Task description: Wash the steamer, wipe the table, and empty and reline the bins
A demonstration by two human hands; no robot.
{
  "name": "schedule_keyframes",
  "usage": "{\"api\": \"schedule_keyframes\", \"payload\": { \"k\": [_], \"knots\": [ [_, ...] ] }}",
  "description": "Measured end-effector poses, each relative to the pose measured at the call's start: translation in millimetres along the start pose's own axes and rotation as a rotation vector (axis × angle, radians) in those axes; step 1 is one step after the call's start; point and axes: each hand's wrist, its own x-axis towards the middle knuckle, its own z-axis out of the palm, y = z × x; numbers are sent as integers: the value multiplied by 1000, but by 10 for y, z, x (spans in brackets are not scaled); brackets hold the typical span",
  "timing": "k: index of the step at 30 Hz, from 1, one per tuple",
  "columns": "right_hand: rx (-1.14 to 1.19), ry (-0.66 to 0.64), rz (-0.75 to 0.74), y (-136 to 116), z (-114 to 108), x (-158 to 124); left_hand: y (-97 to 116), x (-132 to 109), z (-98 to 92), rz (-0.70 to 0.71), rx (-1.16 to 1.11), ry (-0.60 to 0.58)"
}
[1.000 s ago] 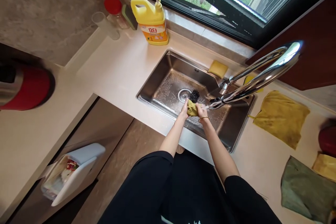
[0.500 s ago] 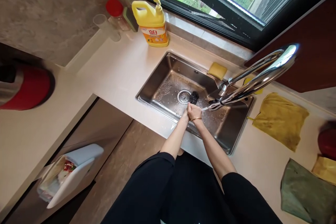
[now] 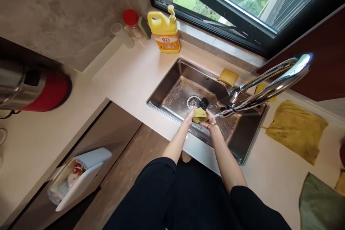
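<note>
Cloth (image 3: pixel 199 115): yellow, small and bunched up, held between the left hand (image 3: pixel 190 115) and the right hand (image 3: pixel 211 118), above the sink (image 3: pixel 176 91) and close to its front edge.
Left hand: bent around the left end of the cloth, only a little open, with a good grip.
Right hand: bent around the other end in the same way, with a thin band (image 3: pixel 212 124) on the wrist.
Tap (image 3: pixel 269 91): big and shiny; its mouth ends just beside the right hand, so there is little room on that side.
Sink: shiny metal with water drops on the bottom; the wide part left of the hands gives lots of room to move.
Black scrubber (image 3: pixel 204 103): on the sink bottom, right beside the drain (image 3: pixel 193 102), just past the hands.
Yellow pad (image 3: pixel 228 77): at the back edge of the sink, near the tap.
Desk (image 3: pixel 121 75): goes all around the sink; its front edge is a thin strip under the arms.
Soap bottle (image 3: pixel 165 37): upright behind the sink's back left corner, well apart from the hands.
Flat yellow rag (image 3: pixel 296 131): spread on the desk, right of the sink's edge.
Green rag (image 3: pixel 320 201): nearer the person, partly cut off.
</note>
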Motion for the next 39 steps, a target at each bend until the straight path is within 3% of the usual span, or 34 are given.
{"api": "schedule_keyframes", "payload": {
  "k": [3,6,9,12,15,17,20,22,25,29,34,39],
  "knots": [
    [130,-50,5,-54,201,-65,323,-39,-191,111,256,133],
    [177,-102,-87,-225,513,-39,796,-37,-376,222,355,130],
    [225,-162,-208,-537,940,95,1429,3,-531,377,443,80],
    [298,-185,-262,-996,1440,327,2191,66,-609,723,683,19],
    [332,-203,-260,-1539,1941,624,3016,143,-580,1103,938,-19],
    [319,-230,-276,-1893,2253,827,3549,188,-504,1274,1050,-17],
    [333,-278,-330,-2348,2668,1088,4225,226,-350,1408,1293,45],
    [389,-297,-356,-2581,2890,1219,4545,242,-259,1433,1475,95],
    [464,-313,-379,-2814,3110,1372,4812,292,-179,1440,1647,96],
    [485,-323,-365,-2936,3221,1534,4891,392,-170,1433,1718,88],
    [512,-271,-330,-2961,3249,1575,4918,461,-214,1442,1762,15],
    [455,-211,-372,-2801,3173,1354,4920,397,-256,1482,1648,-60]
  ]
}}
